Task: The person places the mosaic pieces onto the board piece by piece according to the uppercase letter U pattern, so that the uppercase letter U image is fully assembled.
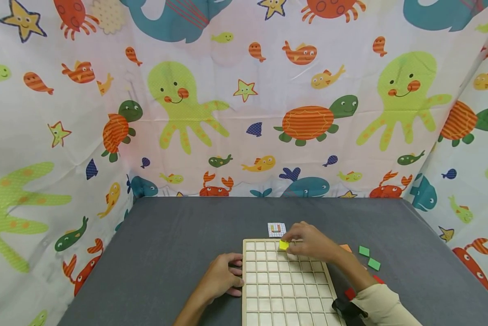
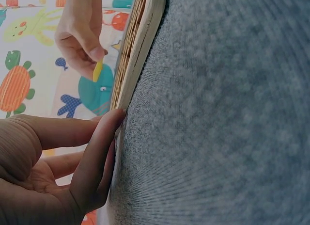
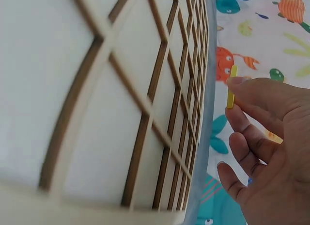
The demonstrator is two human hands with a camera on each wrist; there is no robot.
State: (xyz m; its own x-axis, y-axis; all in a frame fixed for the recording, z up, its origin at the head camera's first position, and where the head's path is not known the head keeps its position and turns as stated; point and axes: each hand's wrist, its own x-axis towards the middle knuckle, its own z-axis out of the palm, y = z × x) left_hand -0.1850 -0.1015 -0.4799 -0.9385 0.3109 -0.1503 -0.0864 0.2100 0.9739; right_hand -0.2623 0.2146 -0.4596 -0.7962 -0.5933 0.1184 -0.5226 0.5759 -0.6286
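Between thumb and fingertips, my right hand pinches a thin yellow square tile over the far rows of a wooden grid board. The right wrist view has that tile seen edge-on, raised above the board, with the other fingers loosely bent. At the board's left side my left hand rests its fingertips against the wooden edge. In the left wrist view those fingers lean on the rim without wrapping round it. The grid cells in sight are bare wood.
A small card with a coloured grid pattern lies just beyond the board. Right of it are green tiles, red tiles and an orange tile, partly behind the right arm. A sea-animal curtain surrounds the grey table.
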